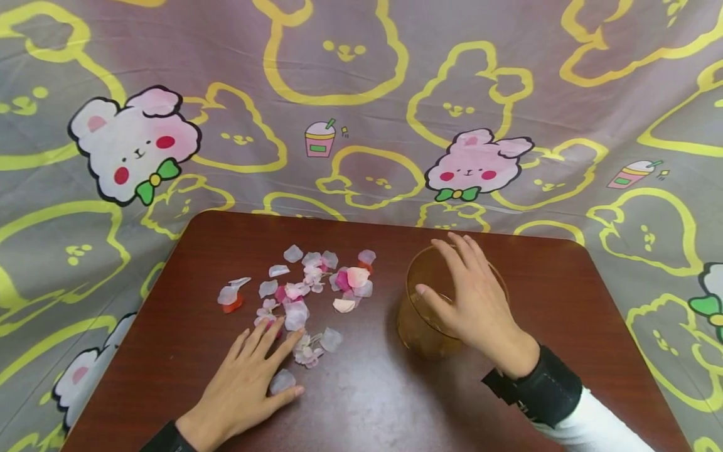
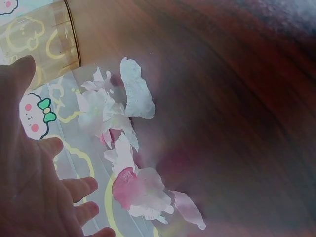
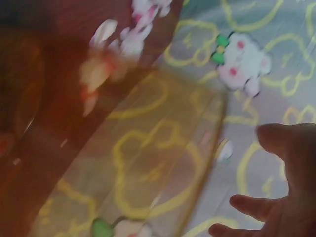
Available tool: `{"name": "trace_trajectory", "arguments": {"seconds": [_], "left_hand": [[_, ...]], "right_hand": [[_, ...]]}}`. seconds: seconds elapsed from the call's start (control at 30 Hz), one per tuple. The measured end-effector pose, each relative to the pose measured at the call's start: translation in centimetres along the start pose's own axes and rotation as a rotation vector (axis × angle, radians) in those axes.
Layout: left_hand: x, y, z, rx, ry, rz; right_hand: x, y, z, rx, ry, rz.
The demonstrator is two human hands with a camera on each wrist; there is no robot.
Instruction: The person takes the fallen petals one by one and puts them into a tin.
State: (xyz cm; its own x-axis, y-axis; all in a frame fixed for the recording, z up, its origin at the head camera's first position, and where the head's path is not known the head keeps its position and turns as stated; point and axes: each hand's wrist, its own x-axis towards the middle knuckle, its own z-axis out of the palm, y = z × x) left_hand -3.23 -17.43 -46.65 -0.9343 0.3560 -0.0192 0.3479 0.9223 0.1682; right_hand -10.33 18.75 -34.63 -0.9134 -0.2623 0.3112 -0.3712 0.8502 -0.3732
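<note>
Pale pink, white and red petals (image 1: 307, 292) lie scattered on the left half of a dark brown table (image 1: 395, 402). My left hand (image 1: 265, 364) lies flat on the table at the near edge of the scatter, fingers straight, fingertips touching a few petals. My right hand (image 1: 463, 295) is spread over the mouth of a clear amber cup (image 1: 418, 333) standing right of the petals; its fingers are extended, not wrapped round it. The left wrist view shows the left hand (image 2: 34, 197) beside petals (image 2: 123, 113). The blurred right wrist view shows the right hand (image 3: 281, 197) apart from the cup (image 3: 148, 168).
A grey cloth printed with yellow rabbit outlines and pink rabbits (image 1: 135, 141) hangs behind and around the table. The table's rounded far corners and side edges lie close to the cloth. Bare wood shows between the two hands and to the right of the cup.
</note>
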Motion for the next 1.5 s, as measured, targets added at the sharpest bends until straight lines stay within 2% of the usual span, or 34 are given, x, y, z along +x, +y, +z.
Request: {"name": "trace_trajectory", "arguments": {"seconds": [0.33,0.5,0.63,0.77,0.97,1.27,1.5], "left_hand": [[-0.1,0.3,0.0,-0.006,-0.013,-0.001],[-0.1,0.4,0.0,-0.009,-0.017,-0.006],[-0.2,0.4,0.2,-0.003,-0.006,0.0],[-0.2,0.5,0.2,-0.003,0.003,0.01],[0.0,0.3,0.2,-0.021,-0.019,-0.006],[0.6,-0.1,-0.1,-0.041,-0.017,-0.048],[1.2,-0.7,-0.9,-0.071,-0.015,-0.094]], "right_hand": [[1.1,5.9,0.0,-0.081,-0.015,0.126],[1.1,7.5,-0.4,-0.079,-0.097,0.258],[0.9,8.3,-0.4,-0.058,-0.161,0.324],[0.8,8.9,-0.2,0.001,-0.192,0.339],[1.0,9.1,0.1,0.079,-0.217,0.33],[1.2,8.6,0.5,0.025,-0.222,0.379],[1.2,8.6,0.6,-0.02,-0.216,0.382]]}}
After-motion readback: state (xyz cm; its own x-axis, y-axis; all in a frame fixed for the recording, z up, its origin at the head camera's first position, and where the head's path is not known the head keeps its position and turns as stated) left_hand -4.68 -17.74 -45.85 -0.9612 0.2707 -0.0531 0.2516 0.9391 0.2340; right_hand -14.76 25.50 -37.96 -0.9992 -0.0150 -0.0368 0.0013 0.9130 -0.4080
